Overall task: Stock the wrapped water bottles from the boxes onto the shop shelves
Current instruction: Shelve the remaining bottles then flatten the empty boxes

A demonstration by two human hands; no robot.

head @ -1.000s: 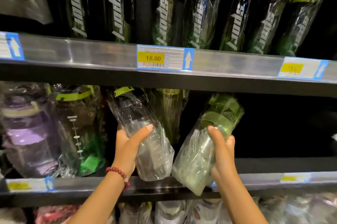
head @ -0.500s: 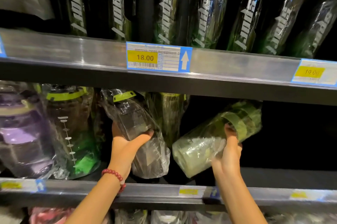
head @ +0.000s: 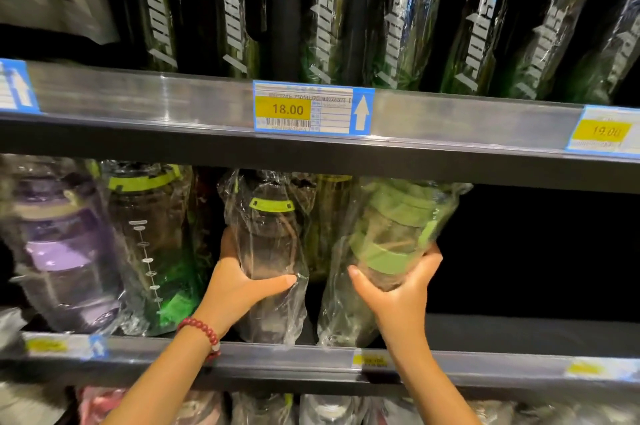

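A dark wrapped bottle (head: pixel 268 251) with a lime tab stands upright on the middle shelf (head: pixel 294 360), and my left hand (head: pixel 239 282) grips its middle from the left. Right beside it, a pale green wrapped bottle (head: pixel 391 234) stands nearly upright, leaning slightly, its wrap bottom on the shelf. My right hand (head: pixel 398 293) cups it from below and the front. Both bottles sit in clear crinkled plastic.
To the left stand a purple bottle (head: pixel 62 244) and a dark green measuring bottle (head: pixel 152 244). The upper shelf holds tall dark sport bottles (head: pixel 398 16) behind an 18.00 price tag (head: pixel 311 107). Dark open shelf space lies right of the green bottle. More wrapped bottles show on the shelf below.
The green bottle swung from lying tilted to nearly upright on the shelf, and my right hand shifted under its front. The dark bottle straightened under my left hand.
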